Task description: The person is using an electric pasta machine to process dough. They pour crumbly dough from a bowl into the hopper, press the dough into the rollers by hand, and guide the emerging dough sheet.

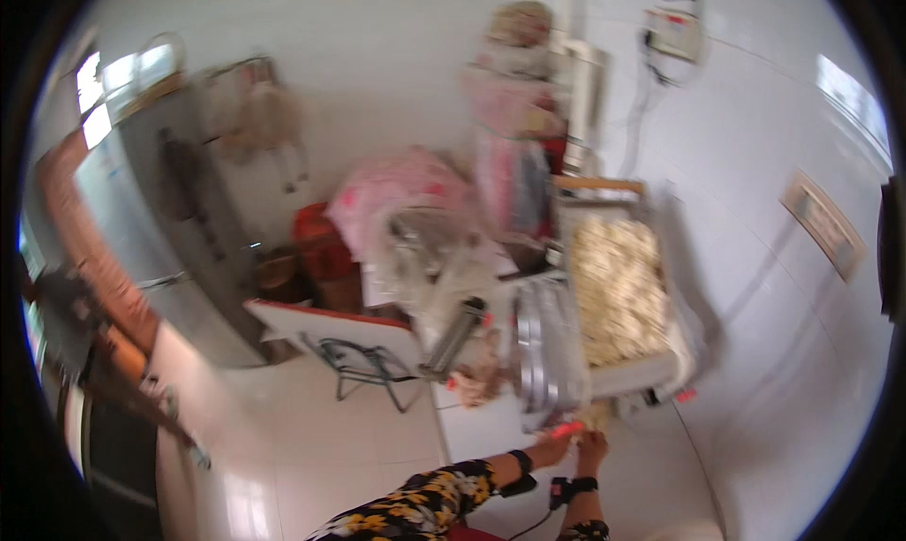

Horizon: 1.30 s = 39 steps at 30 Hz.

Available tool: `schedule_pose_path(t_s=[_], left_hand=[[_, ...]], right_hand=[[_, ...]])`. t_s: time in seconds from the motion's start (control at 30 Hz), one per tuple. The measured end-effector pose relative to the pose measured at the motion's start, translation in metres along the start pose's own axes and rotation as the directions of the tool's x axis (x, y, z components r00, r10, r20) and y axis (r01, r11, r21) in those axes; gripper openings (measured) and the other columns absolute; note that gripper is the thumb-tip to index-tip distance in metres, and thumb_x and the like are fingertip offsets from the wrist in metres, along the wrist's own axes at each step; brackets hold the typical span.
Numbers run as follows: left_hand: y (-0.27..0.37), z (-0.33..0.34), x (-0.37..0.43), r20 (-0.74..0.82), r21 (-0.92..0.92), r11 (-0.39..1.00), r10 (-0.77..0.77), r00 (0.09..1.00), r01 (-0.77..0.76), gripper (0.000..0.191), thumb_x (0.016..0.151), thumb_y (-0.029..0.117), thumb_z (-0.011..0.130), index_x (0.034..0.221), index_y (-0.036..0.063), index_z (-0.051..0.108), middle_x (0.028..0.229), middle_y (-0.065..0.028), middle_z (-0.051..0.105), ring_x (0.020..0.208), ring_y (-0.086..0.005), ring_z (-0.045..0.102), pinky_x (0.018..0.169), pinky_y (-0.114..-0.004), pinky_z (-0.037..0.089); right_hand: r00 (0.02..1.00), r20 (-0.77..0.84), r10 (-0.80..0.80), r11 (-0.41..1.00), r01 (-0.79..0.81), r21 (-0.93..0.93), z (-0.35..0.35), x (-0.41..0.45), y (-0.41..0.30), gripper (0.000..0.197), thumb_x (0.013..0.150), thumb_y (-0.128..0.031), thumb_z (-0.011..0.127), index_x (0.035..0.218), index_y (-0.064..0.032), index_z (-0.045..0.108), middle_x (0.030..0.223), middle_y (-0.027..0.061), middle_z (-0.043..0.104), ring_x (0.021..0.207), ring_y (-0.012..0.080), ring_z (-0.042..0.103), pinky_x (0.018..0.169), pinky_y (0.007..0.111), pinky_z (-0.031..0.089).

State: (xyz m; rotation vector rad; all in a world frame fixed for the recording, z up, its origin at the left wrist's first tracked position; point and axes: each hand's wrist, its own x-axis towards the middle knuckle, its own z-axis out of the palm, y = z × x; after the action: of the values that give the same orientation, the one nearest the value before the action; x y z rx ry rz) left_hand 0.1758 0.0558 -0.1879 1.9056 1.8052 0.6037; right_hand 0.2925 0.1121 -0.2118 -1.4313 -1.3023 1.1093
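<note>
My left hand (552,447) and my right hand (592,447) are close together at the bottom centre, over a white tiled surface. Each wrist wears a black band. A bright red-pink item (567,429) lies at my left fingers; blur hides what it is and how it is gripped. A pale yellowish thing (596,415) shows just beyond my right fingers. Past the hands stands a tray (630,377) filled with pale, lumpy pieces (619,293) that look like food. Stacked round metal pans (541,346) stand at its left side.
A metal roller-like device (453,339) lies left of the pans. A pink patterned cloth (403,184) and plastic bags (425,258) are behind it. A white folding table (340,332) leans on its side, near a red bucket (322,240). A refrigerator (134,222) stands left; a tiled wall bounds the right.
</note>
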Motion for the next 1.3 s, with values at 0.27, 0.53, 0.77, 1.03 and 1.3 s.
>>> schedule_pose_path(t_s=[0.27,0.53,0.77,1.03,1.3], left_hand=[[0.037,-0.081,-0.005,0.040,0.006,0.994,0.105,0.994,-0.106,0.022,0.077,0.009,0.048,0.098,0.0072,0.055,0.089,-0.0155,0.056,0.083,-0.0335,0.056,0.070,-0.042,0.046],[0.109,-0.135,-0.042,-0.001,-0.188,0.922,0.346,0.938,-0.340,0.022,0.078,0.010,0.052,0.099,0.0041,0.055,0.085,-0.0164,0.056,0.077,-0.0333,0.057,0.065,-0.040,0.047],[0.161,-0.236,-0.042,-0.106,0.070,0.866,0.500,0.859,-0.495,0.024,0.077,0.006,0.050,0.100,0.0048,0.049,0.080,-0.0151,0.053,0.067,-0.0312,0.057,0.058,-0.038,0.049],[0.122,-0.304,0.030,-0.159,0.529,0.743,0.562,0.812,-0.410,0.028,0.073,0.005,0.053,0.101,0.0029,0.052,0.083,-0.0152,0.057,0.076,-0.0315,0.057,0.064,-0.039,0.047],[0.115,-0.315,0.056,-0.166,0.471,0.796,0.503,0.848,-0.380,0.014,0.076,0.009,0.048,0.086,0.0052,0.057,0.075,-0.0158,0.057,0.072,-0.0329,0.057,0.063,-0.041,0.046]], right_hand=[[0.982,0.034,0.187,0.937,-0.189,0.292,-0.017,-0.045,-0.091,0.011,0.076,-0.011,0.059,0.078,-0.0006,0.057,0.064,0.0045,0.056,0.055,0.0119,0.053,0.049,0.024,0.042],[0.970,0.177,0.166,0.662,-0.242,0.709,-0.079,-0.084,-0.161,0.005,0.078,-0.004,0.056,0.075,-0.0044,0.052,0.064,0.0040,0.054,0.054,0.0123,0.052,0.049,0.023,0.042],[0.987,0.133,-0.094,0.753,-0.017,0.658,-0.085,-0.078,-0.249,0.007,0.079,-0.005,0.054,0.083,0.0003,0.054,0.073,0.0058,0.058,0.060,0.0137,0.056,0.057,0.024,0.045],[0.869,0.114,-0.482,0.869,0.457,0.189,-0.040,-0.011,-0.315,0.012,0.081,-0.011,0.055,0.089,-0.0017,0.056,0.075,0.0079,0.059,0.070,0.0125,0.057,0.065,0.026,0.046],[0.438,0.457,-0.774,0.230,0.867,-0.442,-0.035,0.019,-0.334,0.014,0.075,-0.018,0.055,0.081,-0.0055,0.060,0.084,0.0048,0.060,0.083,0.0237,0.054,0.073,0.035,0.042]])
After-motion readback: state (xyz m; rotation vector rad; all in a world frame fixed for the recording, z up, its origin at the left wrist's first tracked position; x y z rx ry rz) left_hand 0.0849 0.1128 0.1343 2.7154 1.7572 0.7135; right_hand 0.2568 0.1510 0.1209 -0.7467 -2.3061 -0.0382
